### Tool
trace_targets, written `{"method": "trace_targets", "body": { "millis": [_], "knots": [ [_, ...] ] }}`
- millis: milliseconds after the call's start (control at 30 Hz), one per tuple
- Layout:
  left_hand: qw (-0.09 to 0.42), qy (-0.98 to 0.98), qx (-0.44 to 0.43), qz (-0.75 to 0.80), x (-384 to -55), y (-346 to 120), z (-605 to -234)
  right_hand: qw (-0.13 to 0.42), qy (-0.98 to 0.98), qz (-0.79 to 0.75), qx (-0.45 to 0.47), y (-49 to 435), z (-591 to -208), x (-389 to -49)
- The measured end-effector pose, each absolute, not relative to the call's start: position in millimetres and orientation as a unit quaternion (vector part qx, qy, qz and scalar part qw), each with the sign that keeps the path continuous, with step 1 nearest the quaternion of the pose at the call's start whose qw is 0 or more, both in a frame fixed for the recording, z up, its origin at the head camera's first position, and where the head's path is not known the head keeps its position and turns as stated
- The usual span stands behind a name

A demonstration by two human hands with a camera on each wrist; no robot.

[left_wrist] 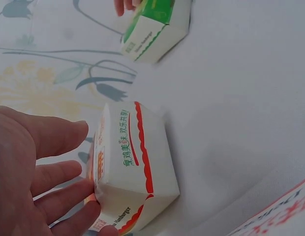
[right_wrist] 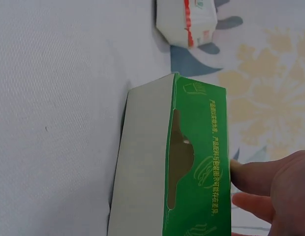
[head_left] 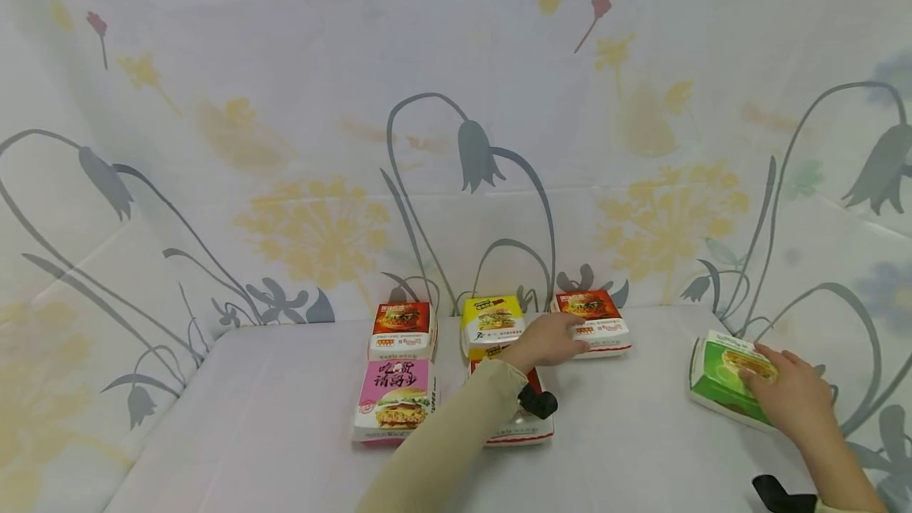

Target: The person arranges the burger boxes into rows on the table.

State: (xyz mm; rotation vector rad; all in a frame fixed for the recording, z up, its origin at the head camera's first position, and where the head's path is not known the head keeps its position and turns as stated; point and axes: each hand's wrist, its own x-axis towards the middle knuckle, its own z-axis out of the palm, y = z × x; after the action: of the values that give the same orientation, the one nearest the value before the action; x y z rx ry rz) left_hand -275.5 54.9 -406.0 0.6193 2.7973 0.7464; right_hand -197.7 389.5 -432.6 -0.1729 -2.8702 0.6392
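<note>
In the head view, my left hand (head_left: pixel 547 341) reaches over a red-and-white burger box (head_left: pixel 597 331) at the back. The left wrist view shows the fingers of this left hand (left_wrist: pixel 49 182) extended, their tips touching the white box (left_wrist: pixel 135 162), thumb held apart. Far to the right, my right hand (head_left: pixel 794 396) rests on a green-and-white burger box (head_left: pixel 727 382). Seen from the right wrist, thumb and fingertips touch the top of the green box (right_wrist: pixel 201 157), which has a slot cut in its side. The far fingers are partly hidden.
Left of the left hand stand a yellow burger box (head_left: pixel 492 319), another red one (head_left: pixel 402 331) and a pink one (head_left: pixel 395 402) in front of it. My left forearm partly covers a further red-and-white box (head_left: pixel 523 430). A flower-patterned cloth (head_left: pixel 321 141) rises behind the white tabletop (head_left: pixel 249 418).
</note>
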Motion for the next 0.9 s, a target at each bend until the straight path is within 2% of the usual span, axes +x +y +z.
{"method": "trace_targets", "body": {
  "millis": [133, 300, 900],
  "knots": [
    [0.090, 0.942, 0.208, 0.249, -274.1, 54.7, -405.4, 0.042, -0.969, 0.241, -0.041, 393.7, -434.8, -198.3],
    [0.089, 0.942, 0.208, 0.249, -272.9, 54.8, -403.6, 0.021, -0.966, 0.256, -0.028, 386.2, -435.3, -196.2],
    [0.086, 0.945, 0.205, 0.241, -270.8, 52.1, -401.7, 0.049, -0.961, 0.265, 0.060, 333.2, -441.2, -183.0]
  ]
}}
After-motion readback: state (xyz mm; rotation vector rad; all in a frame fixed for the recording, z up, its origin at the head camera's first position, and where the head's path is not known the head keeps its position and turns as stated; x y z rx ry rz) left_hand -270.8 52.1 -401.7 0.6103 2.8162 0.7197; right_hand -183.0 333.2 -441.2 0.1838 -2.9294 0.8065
